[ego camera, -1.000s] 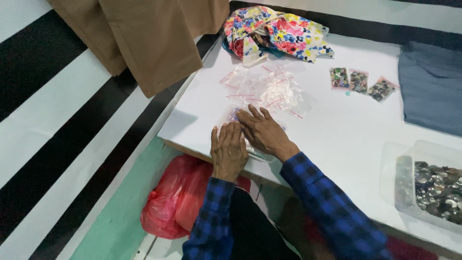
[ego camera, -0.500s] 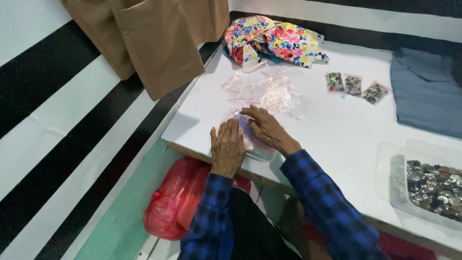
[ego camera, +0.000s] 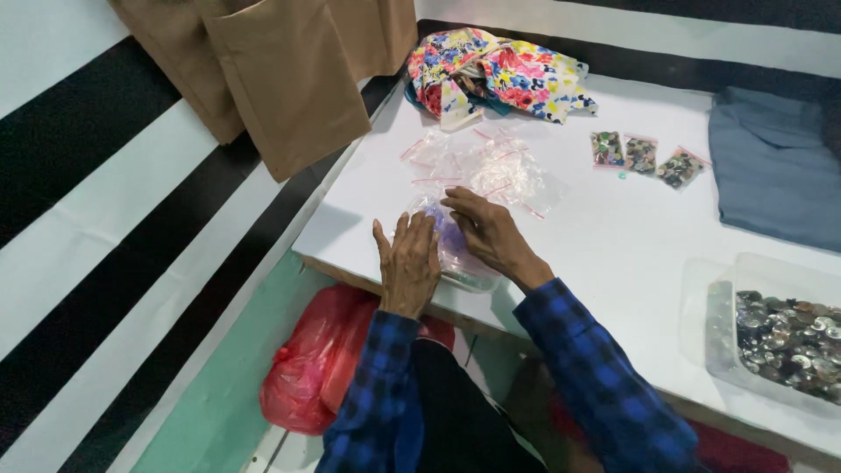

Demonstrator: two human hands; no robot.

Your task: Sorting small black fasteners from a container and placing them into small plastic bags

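Note:
My left hand lies flat, fingers spread, on the left part of a small clear plastic bag with purple contents near the front edge of the white table. My right hand presses the same bag from the right, fingers curled over its top. Just beyond lies a loose pile of empty clear zip bags with red seal strips. Both sleeves are blue and black plaid.
Three small filled bags of buttons lie at mid-table. A clear tub of buttons stands at the right edge. Floral cloth sits at the back, folded grey-blue cloth at far right, tan fabric hangs left, a red plastic bag below.
Both hands have stayed on the small bag near the table edge; the fingers shifted slightly over it. The view moved a little closer.

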